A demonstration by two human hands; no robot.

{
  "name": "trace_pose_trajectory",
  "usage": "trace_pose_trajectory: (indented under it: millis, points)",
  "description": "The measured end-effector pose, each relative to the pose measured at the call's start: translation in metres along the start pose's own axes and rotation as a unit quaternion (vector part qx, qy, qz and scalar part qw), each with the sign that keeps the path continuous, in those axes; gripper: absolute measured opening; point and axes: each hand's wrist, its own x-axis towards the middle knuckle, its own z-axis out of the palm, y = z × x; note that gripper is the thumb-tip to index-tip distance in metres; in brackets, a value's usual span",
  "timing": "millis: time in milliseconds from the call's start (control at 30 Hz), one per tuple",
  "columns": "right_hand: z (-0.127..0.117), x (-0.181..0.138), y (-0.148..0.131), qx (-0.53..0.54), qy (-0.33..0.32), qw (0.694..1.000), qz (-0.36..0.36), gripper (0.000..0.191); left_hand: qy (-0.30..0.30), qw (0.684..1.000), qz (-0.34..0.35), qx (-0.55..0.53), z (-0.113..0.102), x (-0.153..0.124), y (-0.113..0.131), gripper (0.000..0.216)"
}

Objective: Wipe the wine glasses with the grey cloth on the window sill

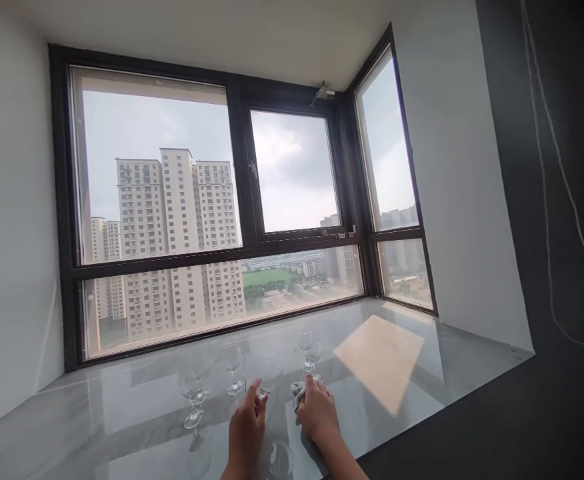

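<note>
My left hand (pixel 246 427) is closed on a small clear stemmed glass (pixel 271 373), with its bowl tilted up and to the right above the sill. The stem and foot are mostly hidden by my fingers. A crumpled grey cloth (pixel 297 392) is gripped in my right hand (pixel 318 408), just right of the held glass. Beyond the left hand stands a stemmed glass (pixel 233 363). Farther left, another glass (pixel 192 400) stands with one close behind it. Past my right hand, two upright glasses, the nearer one (pixel 313 355) overlapping the other (pixel 305 339), stand together.
The glossy grey stone windowsill (pixel 142 417) reflects the glasses and windows. A sunlit patch (pixel 385 363) lies at the right. Dark window frames (pixel 212 257) border the back. A looped white cord (pixel 552 280) hangs by the dark wall at far right.
</note>
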Motion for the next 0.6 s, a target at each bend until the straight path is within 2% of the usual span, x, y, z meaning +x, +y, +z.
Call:
trace_pose_trajectory:
  millis: [100, 267, 500, 600]
  points:
    - [0.003, 0.000, 0.001, 0.000, 0.017, 1.000, -0.013, 0.060, 0.025, 1.000, -0.003, -0.013, 0.002, -0.002, -0.009, 0.045]
    - [-0.001, -0.006, 0.001, 0.033, 0.034, 0.997, -0.065, 0.066, -0.010, 1.000, -0.019, 0.005, -0.005, -0.008, -0.007, 0.048]
    - [0.000, -0.012, 0.009, 0.127, 0.001, 0.983, -0.130, 0.073, -0.015, 0.997, -0.064, 0.043, -0.008, -0.005, -0.003, 0.047]
    - [0.005, -0.009, 0.013, 0.201, 0.015, 0.968, -0.147, 0.072, -0.036, 0.992, -0.094, 0.079, -0.008, -0.005, -0.003, 0.044]
